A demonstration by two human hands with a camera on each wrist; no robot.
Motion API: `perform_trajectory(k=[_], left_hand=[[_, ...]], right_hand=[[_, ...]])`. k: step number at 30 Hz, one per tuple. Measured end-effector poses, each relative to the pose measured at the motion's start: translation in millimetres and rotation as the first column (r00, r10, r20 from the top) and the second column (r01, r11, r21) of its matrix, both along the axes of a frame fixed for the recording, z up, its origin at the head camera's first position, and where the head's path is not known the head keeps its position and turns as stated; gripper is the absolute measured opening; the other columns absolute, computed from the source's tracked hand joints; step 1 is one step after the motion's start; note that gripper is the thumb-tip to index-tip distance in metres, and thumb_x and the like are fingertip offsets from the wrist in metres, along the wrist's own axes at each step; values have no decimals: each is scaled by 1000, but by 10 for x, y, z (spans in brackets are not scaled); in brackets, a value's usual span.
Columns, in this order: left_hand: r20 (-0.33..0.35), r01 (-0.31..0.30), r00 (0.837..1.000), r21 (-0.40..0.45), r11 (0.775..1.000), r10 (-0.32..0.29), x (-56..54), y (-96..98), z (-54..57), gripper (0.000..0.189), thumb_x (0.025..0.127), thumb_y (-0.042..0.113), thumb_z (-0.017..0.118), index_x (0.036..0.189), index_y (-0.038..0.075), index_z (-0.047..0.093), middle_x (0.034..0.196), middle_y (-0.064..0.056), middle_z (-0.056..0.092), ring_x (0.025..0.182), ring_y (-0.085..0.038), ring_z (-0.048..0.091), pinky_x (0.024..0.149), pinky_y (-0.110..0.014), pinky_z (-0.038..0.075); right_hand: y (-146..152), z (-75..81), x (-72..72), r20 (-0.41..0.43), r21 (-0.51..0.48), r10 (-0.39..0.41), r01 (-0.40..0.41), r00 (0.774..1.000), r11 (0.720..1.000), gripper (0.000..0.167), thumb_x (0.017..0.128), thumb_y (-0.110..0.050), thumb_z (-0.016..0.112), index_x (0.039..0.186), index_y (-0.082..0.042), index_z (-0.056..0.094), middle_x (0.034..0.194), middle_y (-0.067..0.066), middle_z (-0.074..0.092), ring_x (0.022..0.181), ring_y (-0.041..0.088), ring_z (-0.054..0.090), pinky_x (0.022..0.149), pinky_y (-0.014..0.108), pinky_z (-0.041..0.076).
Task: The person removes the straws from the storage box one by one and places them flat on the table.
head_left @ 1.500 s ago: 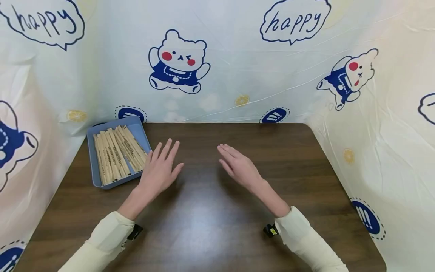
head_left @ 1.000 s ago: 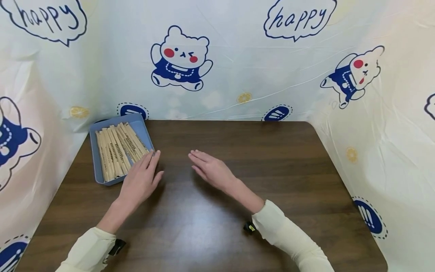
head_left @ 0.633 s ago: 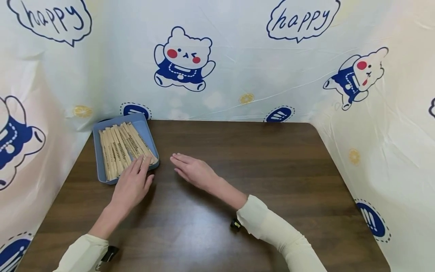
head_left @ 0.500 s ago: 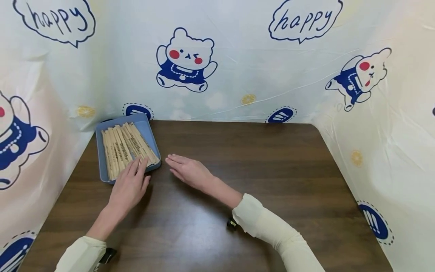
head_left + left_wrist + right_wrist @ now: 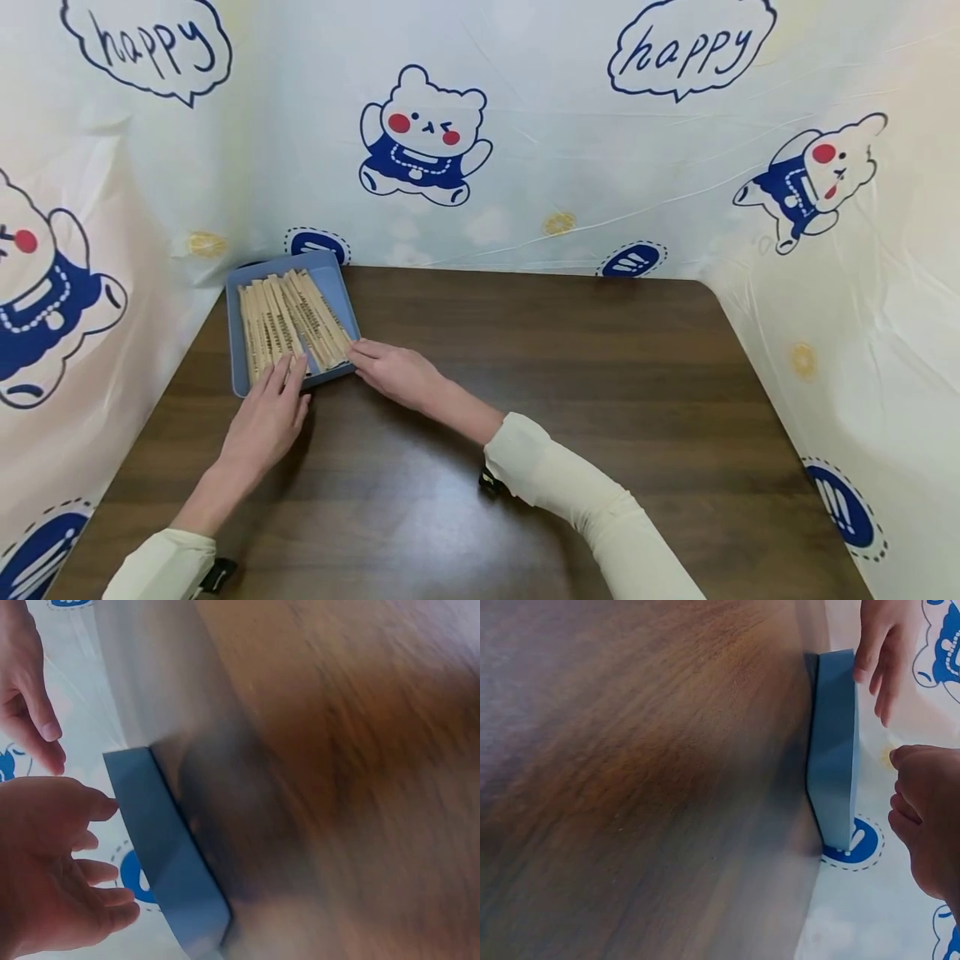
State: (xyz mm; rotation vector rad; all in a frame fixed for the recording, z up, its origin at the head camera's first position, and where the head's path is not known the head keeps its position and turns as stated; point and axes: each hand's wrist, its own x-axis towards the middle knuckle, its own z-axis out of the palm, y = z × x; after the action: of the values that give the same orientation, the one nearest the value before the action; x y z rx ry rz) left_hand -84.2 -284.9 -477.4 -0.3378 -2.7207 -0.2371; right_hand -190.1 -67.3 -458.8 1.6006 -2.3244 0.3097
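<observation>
A blue tray (image 5: 326, 268) stands at the far left of the table, holding a layer of slim paper-wrapped sticks (image 5: 260, 325) with dark print. My left hand (image 5: 264, 425) reaches over the tray's near edge, fingers extended, the tips overlapping the lower ends of the sticks. At the tray's near right corner is my right hand (image 5: 401, 377), its fingers together and fairly straight, fingertips right at the rim. The left wrist view shows the tray's outer wall (image 5: 165, 840) beside the left hand's relaxed fingers. In the right wrist view, both hands appear above the rim.
The dark brown wooden table (image 5: 570, 358) extends to the right of the tray and in front of it. A pale printed curtain (image 5: 525, 125) with cartoon bears hangs behind the table and along both sides. Black wrist cameras sit under both cream sleeves (image 5: 555, 479).
My right hand has moved left across the table to the tray's corner. The left hand has drawn back and left to the tray's near edge. The view has shifted slightly.
</observation>
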Motion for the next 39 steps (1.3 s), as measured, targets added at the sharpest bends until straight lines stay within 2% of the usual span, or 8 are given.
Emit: perform_trajectory(k=[5,9,15,19,23,31,39], left_hand=[[-50,20,999,8,1000,-19,11,-83,-53,62,80,-5,73,136,-15,49,132,-40,48,117,-56,49,98,-65,43],[-52,12,999,6,1000,-12,22,-161,-92,61,79,-7,72,136,-14,49,132,-40,48,116,-57,49,97,-65,43],[-20,13,1000,-15,1000,-14,41,-230,-142,62,79,-8,71,136,-15,48,133,-42,45,119,-57,46,102,-65,40],[-15,2,1000,-25,1000,-2,63,-241,-137,58,80,-8,69,134,-15,50,132,-41,47,118,-58,48,99,-66,41],[6,-14,1000,-42,999,14,77,-271,-142,54,82,-9,66,133,-15,50,133,-41,45,117,-61,46,97,-68,41],[102,-18,994,-81,997,26,113,-300,-124,52,85,-11,60,136,-16,46,137,-42,41,122,-62,41,96,-69,41],[122,-20,992,-84,996,30,117,-319,-123,50,88,-14,54,137,-15,45,139,-43,40,123,-61,41,98,-69,40]], right_hand=[[-96,-28,-19,-21,-1,15,-15,1000,1000,31,104,-14,55,133,-6,63,136,7,59,126,15,55,101,20,46],[-157,-57,-38,-42,50,-11,14,999,999,32,106,-13,49,135,-7,63,138,6,59,128,14,53,103,19,43],[-243,-101,-43,-94,132,-30,42,995,990,34,106,-9,47,138,-8,61,141,6,57,132,14,50,104,19,42],[-286,-113,-32,-125,155,-34,53,992,986,34,106,-9,47,138,-10,61,141,5,56,132,13,49,104,19,41],[-320,-138,-47,-133,157,-32,53,991,986,33,106,-8,47,136,-10,62,141,5,57,132,15,50,104,19,41],[-356,-212,-121,-113,197,-55,76,992,977,35,106,-8,47,139,-9,60,143,6,55,133,15,49,103,20,44],[-393,-234,-135,-153,222,-50,84,987,971,34,106,-7,47,136,-10,62,140,5,57,132,15,49,101,19,45]])
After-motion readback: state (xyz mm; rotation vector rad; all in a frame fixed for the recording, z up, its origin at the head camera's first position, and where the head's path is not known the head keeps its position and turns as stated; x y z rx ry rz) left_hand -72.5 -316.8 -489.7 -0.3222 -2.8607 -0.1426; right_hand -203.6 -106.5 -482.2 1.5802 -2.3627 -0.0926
